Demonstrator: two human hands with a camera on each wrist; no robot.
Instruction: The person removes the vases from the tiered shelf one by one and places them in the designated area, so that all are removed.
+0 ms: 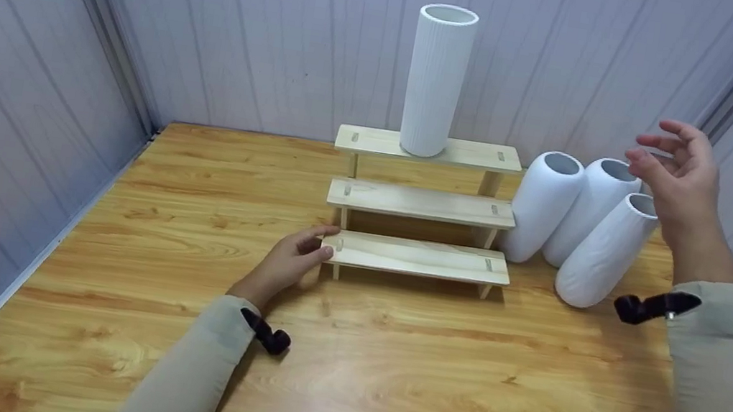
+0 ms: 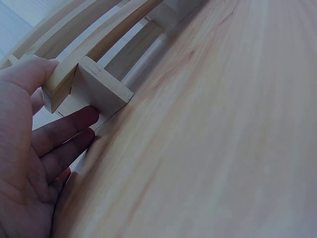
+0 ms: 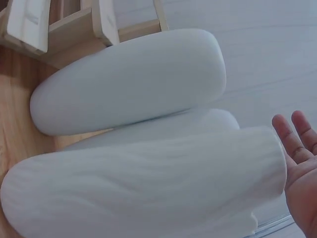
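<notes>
A three-step wooden display stand (image 1: 421,203) is at the middle back of the table. My left hand (image 1: 289,260) grips the left end of its lowest step, thumb on the board and fingers by the leg (image 2: 106,84). On the top step, a tall ribbed white vase (image 1: 435,85) stands upright. Right of the stand are a smooth white vase (image 1: 544,207), another white vase (image 1: 587,210) behind, and a wavy-textured vase (image 1: 607,249) in front. My right hand (image 1: 684,170) is raised by the wavy vase's rim, fingers loosely bent and holding nothing.
The wood-grain tabletop (image 1: 386,369) extends in front of the stand. Pale panelled walls (image 1: 255,29) close in the back and both sides. The three vases on the right are close together, with the nearest beside the stand's right end.
</notes>
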